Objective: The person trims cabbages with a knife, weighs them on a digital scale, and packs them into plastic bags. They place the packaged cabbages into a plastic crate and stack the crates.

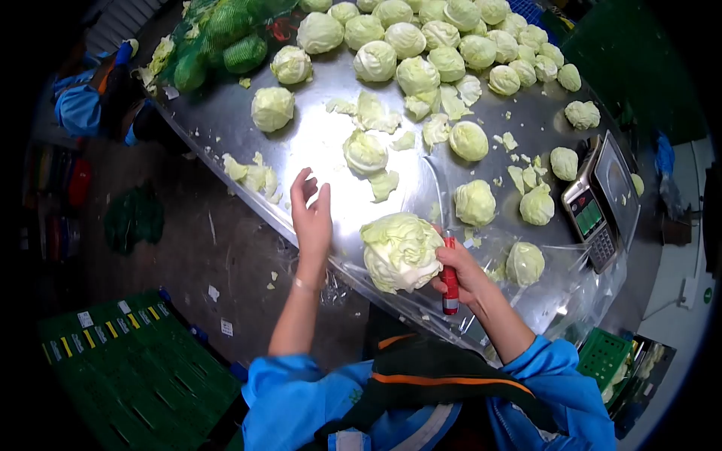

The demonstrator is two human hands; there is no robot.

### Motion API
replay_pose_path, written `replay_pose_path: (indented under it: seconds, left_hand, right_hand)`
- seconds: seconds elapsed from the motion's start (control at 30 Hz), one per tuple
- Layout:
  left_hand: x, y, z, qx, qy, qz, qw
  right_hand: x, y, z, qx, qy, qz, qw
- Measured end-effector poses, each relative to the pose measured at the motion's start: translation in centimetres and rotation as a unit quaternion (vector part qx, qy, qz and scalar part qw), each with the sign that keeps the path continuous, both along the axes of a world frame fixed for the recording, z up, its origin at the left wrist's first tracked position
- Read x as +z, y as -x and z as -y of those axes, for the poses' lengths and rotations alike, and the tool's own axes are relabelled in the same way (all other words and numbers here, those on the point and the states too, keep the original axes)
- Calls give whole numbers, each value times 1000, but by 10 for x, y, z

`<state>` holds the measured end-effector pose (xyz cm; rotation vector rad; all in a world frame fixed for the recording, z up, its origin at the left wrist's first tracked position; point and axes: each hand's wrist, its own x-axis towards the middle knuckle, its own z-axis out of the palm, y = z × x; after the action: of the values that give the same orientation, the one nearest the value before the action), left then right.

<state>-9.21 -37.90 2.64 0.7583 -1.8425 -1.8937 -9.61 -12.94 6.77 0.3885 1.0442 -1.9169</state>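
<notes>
My right hand [460, 272] is closed around the red handle of a knife [450, 289]. Its fingers also press against the right side of a pale green cabbage [400, 252], which is held up over the near edge of the steel table [331, 173]. The knife's blade points away from me and is hard to make out against the shiny metal. Left of that cabbage, my left hand [312, 218] is raised with fingers apart and nothing in it. Just beyond it, another cabbage [365, 152] lies among loose leaves [383, 184].
Many cabbages [406, 40] crowd the table's far side, beside green net bags [226, 34]. A scale [590, 207] stands at the right. Clear plastic film [571, 282] covers the near right edge. Green crates [135, 368] stand lower left. Another person [83, 105] is at the upper left.
</notes>
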Motion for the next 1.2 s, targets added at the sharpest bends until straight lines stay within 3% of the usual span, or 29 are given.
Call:
replay_pose_path:
  seconds: [0.07,0.13,0.27,0.33,0.37,0.43,0.47,0.57,0.63,0.7,0.73,0.77,0.83,0.93,1.0,1.03,1.07,1.2]
  left_hand:
    - [23,-26,-22,-83,122,-85,985]
    - [73,-37,-35,-316,260,-54,911]
    - [70,-32,-14,-399,290,-95,865]
    - [65,-24,-4,-426,320,-136,835]
    - [65,-22,-8,-415,288,-136,852]
    - [39,-19,-3,-355,33,40,934]
    - [20,-16,-1,-309,-97,126,938]
    - [-20,0,-4,-131,-251,134,950]
    - [-15,-7,-10,-112,-184,114,970]
    - [7,-26,-22,-95,-118,96,984]
    - [39,-38,-37,-133,-351,54,925]
    - [33,-49,-53,-176,-372,16,911]
    - [33,-54,-60,-202,-383,-36,901]
    - [46,-55,-55,-179,-372,-84,907]
    - [45,-60,-41,-188,-370,-139,899]
    - [51,-60,-35,-196,-333,-135,913]
    - [53,-60,-34,-193,-298,-130,926]
    - [65,-57,-33,-187,-181,-109,959]
  right_hand:
    - [15,5,1,9,-49,-65,997]
    - [28,16,0,75,-104,-135,983]
    - [15,23,-10,129,-67,-133,980]
    - [4,20,-13,128,-5,-57,990]
    - [0,13,-13,113,16,-16,993]
    - [-11,3,-14,96,87,41,991]
    - [-11,-1,-14,84,85,44,992]
    - [-4,-5,-5,30,54,23,998]
    - [9,-1,3,-33,-7,-35,999]
    - [20,8,3,1,-84,-141,986]
    - [26,11,3,22,-123,-189,974]
    - [36,11,9,49,-154,-208,965]
    - [29,10,15,82,-167,-427,885]
    - [35,26,6,145,-162,-476,852]
    - [62,46,-2,203,-167,-325,908]
    - [55,52,-2,108,-198,-295,929]
    - [60,57,7,25,-219,-310,925]
    - [78,57,36,131,-184,-499,837]
